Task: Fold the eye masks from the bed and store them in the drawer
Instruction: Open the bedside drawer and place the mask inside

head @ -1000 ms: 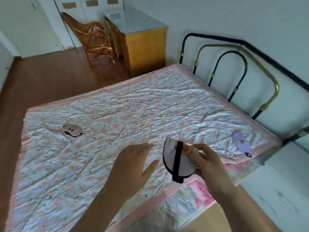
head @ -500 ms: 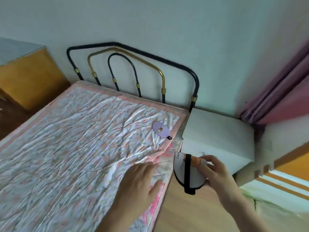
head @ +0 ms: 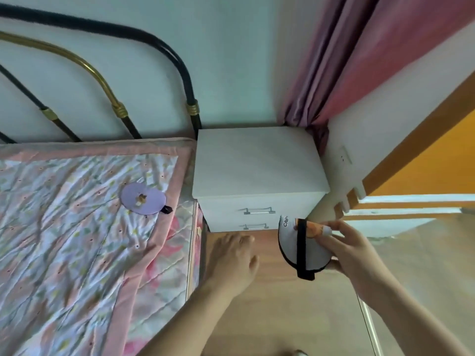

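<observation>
Your right hand (head: 352, 250) pinches the folded white eye mask (head: 300, 249) by its edge, so the fold stays closed, just in front of the white nightstand (head: 257, 163). Your left hand (head: 231, 255) is open and empty, reaching toward the lower drawer handle (head: 255, 226), probably to pull it. 1 lilac eye mask (head: 143, 198) lies on the bed (head: 64, 227).

Left hand (head: 232, 255) extended forward, palm down, fingers loose; right hand (head: 352, 249) raised, fingers pinched closed.
</observation>
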